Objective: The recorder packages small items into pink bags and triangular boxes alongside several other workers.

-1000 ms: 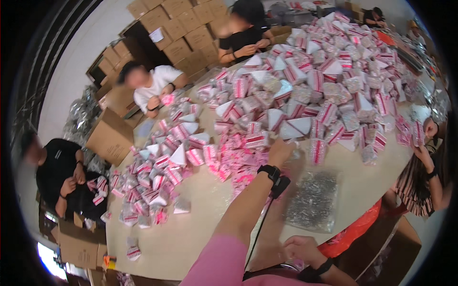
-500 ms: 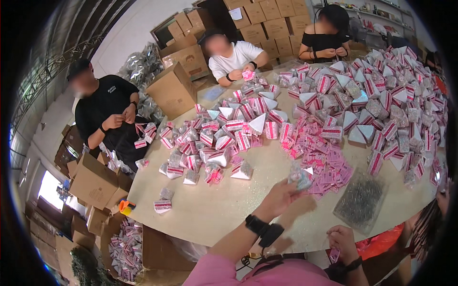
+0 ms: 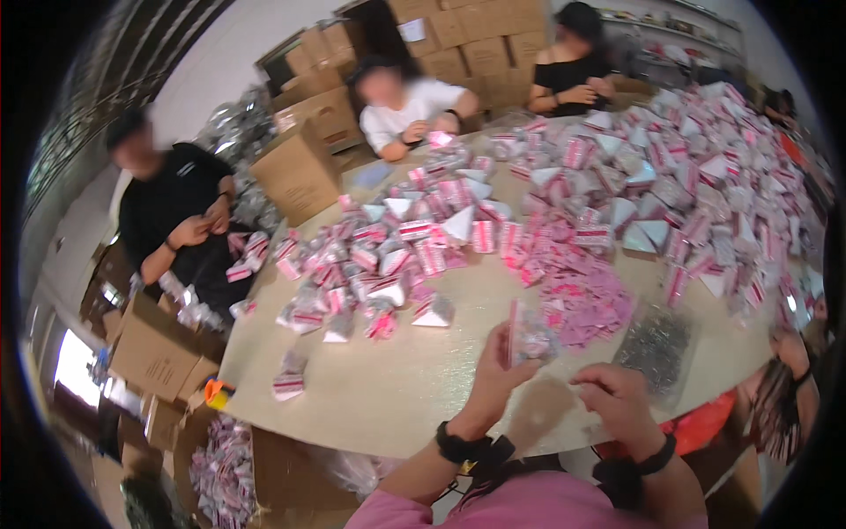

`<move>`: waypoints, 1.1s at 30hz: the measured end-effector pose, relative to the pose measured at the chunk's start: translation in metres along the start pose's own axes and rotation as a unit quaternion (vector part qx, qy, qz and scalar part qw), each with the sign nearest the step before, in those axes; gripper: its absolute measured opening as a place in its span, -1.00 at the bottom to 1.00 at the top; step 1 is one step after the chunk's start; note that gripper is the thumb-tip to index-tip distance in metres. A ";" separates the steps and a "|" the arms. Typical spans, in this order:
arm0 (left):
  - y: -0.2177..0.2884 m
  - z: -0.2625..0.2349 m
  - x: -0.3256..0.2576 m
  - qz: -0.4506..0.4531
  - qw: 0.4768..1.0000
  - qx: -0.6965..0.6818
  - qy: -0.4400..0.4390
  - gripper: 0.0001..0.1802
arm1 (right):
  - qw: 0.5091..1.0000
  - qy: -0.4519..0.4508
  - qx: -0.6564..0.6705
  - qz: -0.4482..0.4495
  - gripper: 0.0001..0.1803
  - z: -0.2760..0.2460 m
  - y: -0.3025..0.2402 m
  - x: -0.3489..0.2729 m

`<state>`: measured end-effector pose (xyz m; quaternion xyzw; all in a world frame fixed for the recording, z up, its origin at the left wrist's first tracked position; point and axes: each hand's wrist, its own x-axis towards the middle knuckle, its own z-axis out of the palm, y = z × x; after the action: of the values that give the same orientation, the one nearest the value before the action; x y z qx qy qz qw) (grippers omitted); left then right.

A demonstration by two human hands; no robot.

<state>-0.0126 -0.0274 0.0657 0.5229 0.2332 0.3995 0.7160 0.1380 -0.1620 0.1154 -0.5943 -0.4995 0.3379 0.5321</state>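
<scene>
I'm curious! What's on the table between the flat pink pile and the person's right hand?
A clear bag of small dark bits lies between the flat pink pile and the right hand, in the head view.

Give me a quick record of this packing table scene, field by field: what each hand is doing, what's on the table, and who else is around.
Left hand: raised over the table edge, pinching a small clear packet
Right hand: curled beside it, contents not visible
Wrists: black bands on both
Table: light top, heaped with pink-and-white packets
Near hands: loose pink slips; clear bag of small dark parts
Others: three people seated at the far side
Surroundings: cardboard boxes behind and beside the table
</scene>
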 end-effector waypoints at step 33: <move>0.006 0.040 -0.028 0.042 0.999 0.026 -0.012 -0.17 | 0.974 0.078 -0.139 -0.159 -0.87 0.006 -0.009 -0.001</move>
<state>-0.0002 -0.0720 0.0824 0.5551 0.2126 0.4168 0.6877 0.1304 -0.1615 0.1224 -0.6002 -0.5866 0.1283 0.5284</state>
